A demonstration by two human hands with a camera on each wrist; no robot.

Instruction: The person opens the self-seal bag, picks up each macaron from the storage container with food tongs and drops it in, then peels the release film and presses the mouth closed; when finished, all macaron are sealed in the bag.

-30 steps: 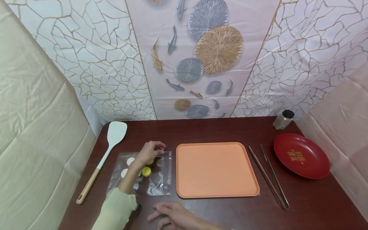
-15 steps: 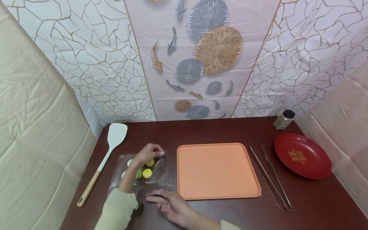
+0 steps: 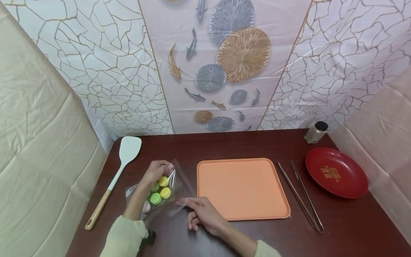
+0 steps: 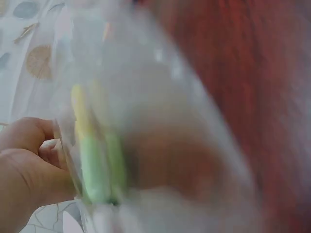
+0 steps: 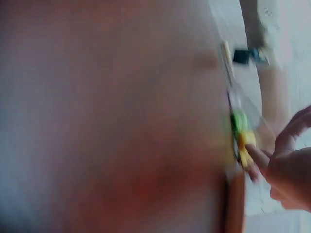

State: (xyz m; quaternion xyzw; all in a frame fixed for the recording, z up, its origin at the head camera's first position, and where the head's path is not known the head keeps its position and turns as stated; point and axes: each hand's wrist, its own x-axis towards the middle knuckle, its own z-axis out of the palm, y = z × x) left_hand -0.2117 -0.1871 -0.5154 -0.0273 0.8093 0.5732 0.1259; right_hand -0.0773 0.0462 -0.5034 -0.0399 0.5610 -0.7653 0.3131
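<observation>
My left hand (image 3: pixel 157 172) grips the far side of a clear zip bag (image 3: pixel 179 184), which is raised and tilted off the table. Inside the bag lie several macarons: a yellow macaron (image 3: pixel 165 193), a green macaron (image 3: pixel 156 198) and a pale macaron (image 3: pixel 146 207), with others partly behind the left arm. In the left wrist view the plastic of the bag (image 4: pixel 146 87) fills much of the picture, blurred. My right hand (image 3: pixel 205 214) reaches to the bag's near right corner with fingers extended, fingertips at the plastic. No firm pinch shows there.
An orange tray (image 3: pixel 240 189) lies right of the bag. A white spatula with a wooden handle (image 3: pixel 99 208) is at the left. Metal tongs (image 3: pixel 302 196), a red plate (image 3: pixel 346 178) and a black-lidded jar (image 3: pixel 316 132) stand at the right. Fabric walls surround the table.
The bag has been lifted from lying flat and now tilts, its macarons shifted within it. My left hand has drawn left slightly; my right hand has moved up to the bag's corner.
</observation>
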